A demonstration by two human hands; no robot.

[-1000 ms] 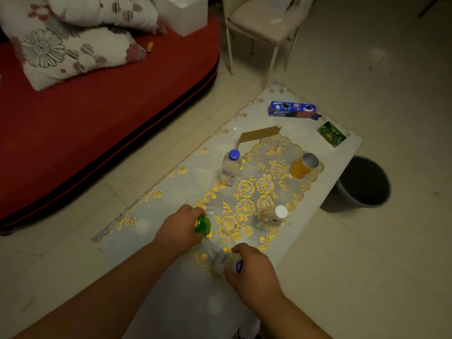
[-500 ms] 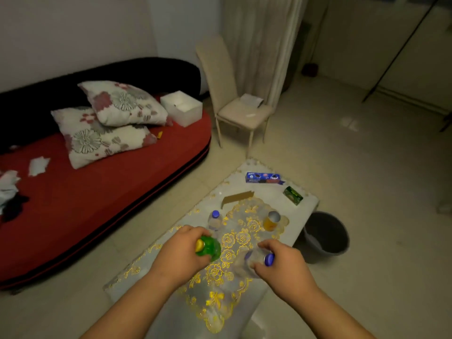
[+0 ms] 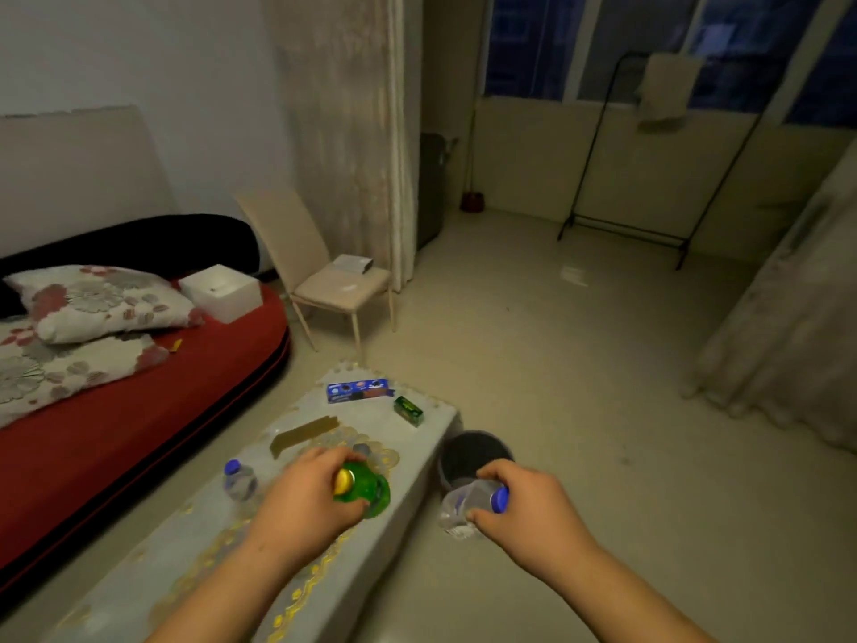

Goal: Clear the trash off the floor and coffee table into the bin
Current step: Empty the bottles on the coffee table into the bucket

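Note:
My left hand (image 3: 303, 496) is closed around a green bottle (image 3: 368, 487) with a yellow cap, held above the coffee table (image 3: 417, 450). In my right hand (image 3: 524, 508) is a clear plastic bottle (image 3: 459, 505) with a blue cap, held off the table's right edge, just in front of the dark round bin (image 3: 475, 452) on the floor. Another clear bottle (image 3: 239, 480) with a blue cap stands on the table to the left. Farther along the table lie a strip of cardboard (image 3: 303, 433), a blue biscuit box (image 3: 357, 391) and a small green box (image 3: 409, 410).
A red sofa (image 3: 116, 429) with flowered pillows and a white box (image 3: 221, 292) runs along the left. A beige chair (image 3: 324, 280) stands beyond the table. A black clothes rack (image 3: 649, 178) stands at the far right, near the windows. Curtains hang at the right edge.
Both hands have lifted their bottles off the table. My right hand has carried the clear bottle rightward past the table edge toward the bin. The view has tilted up, showing more of the room.

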